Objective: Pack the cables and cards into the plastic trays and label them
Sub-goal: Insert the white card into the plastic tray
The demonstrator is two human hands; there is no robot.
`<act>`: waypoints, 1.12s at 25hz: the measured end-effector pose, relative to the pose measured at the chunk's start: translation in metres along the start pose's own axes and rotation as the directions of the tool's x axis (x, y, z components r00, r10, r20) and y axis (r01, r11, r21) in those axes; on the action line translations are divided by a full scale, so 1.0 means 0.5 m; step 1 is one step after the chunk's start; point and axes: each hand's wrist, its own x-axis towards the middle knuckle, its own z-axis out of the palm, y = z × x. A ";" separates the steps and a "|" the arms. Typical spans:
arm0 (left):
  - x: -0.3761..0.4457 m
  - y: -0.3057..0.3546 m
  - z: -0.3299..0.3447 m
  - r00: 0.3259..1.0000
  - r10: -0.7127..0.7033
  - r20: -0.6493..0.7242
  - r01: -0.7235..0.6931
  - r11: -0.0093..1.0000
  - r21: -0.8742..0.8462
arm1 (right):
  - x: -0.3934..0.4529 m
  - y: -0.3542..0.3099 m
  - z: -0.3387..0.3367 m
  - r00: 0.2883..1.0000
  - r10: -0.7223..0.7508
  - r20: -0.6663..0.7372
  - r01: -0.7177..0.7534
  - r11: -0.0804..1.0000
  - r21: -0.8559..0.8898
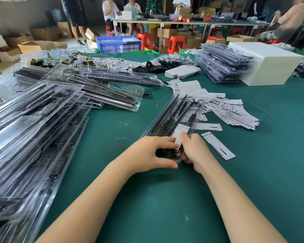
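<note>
Gripping the near end of a clear tray on the green bench, the left hand curled round its edge, seemingly to steady it. The right hand clasped the other side, thumb pressing a white card down over the black cables. Loose cards lay just right; filled trays were stacked left.

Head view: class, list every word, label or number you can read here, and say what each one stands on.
"Grow Light", after a cut-off word: white card in the plastic tray that the left hand and right hand grip.
"Grow Light", partly legible: loose card on the green table.
Barcode labels: too small to read.
Pile of cards: print too blurred.
</note>
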 end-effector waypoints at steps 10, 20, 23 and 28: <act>-0.011 0.057 0.014 0.980 0.199 -0.023 -0.162 0.853 0.496 | 0.002 -0.004 -0.008 0.995 0.019 0.096 -0.022 0.999 0.031; 0.021 0.084 0.027 0.999 0.030 0.012 -0.031 0.829 0.558 | -0.013 -0.017 -0.027 0.961 0.030 0.273 -0.081 0.980 0.180; 0.022 0.091 0.015 1.000 0.001 -0.024 0.011 0.876 0.482 | -0.015 -0.016 -0.030 0.960 0.024 0.279 -0.077 0.980 0.182; 0.031 0.113 0.013 1.000 -0.017 0.018 0.002 0.757 0.653 | -0.015 -0.015 -0.030 0.953 0.020 0.302 -0.073 0.984 0.163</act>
